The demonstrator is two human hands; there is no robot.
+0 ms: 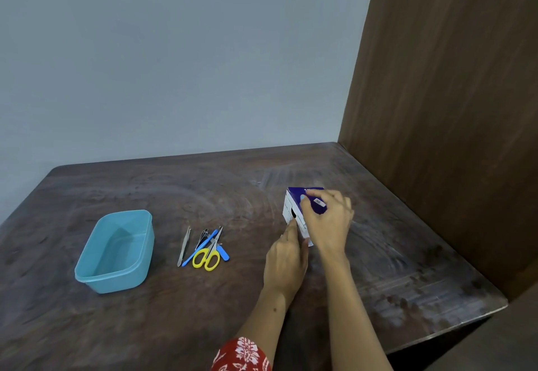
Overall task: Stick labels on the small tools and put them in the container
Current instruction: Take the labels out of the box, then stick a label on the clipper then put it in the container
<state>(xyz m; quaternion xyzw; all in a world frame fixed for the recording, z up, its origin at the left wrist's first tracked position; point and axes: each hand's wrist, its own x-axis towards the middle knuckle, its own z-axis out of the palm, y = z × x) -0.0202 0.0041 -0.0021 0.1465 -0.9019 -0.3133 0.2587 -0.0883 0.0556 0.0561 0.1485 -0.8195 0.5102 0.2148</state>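
A blue and white cardboard box (pixel 294 200) stands on the dark wooden table, right of centre. My right hand (pixel 330 222) curls over its top and grips it. My left hand (pixel 286 263) touches the box's near lower corner with its fingers. A small pile of tools lies in the middle: yellow-handled scissors (pixel 207 257), metal tweezers (pixel 184 246), a blue-handled tool (pixel 201 248) and some thin dark metal pieces (pixel 203 236). An empty light-blue plastic container (pixel 87 274) sits at the left.
The table (pixel 203 190) butts against a grey wall at the back and a brown wooden panel (pixel 451 93) on the right. Its right front corner and edge lie near the lower right.
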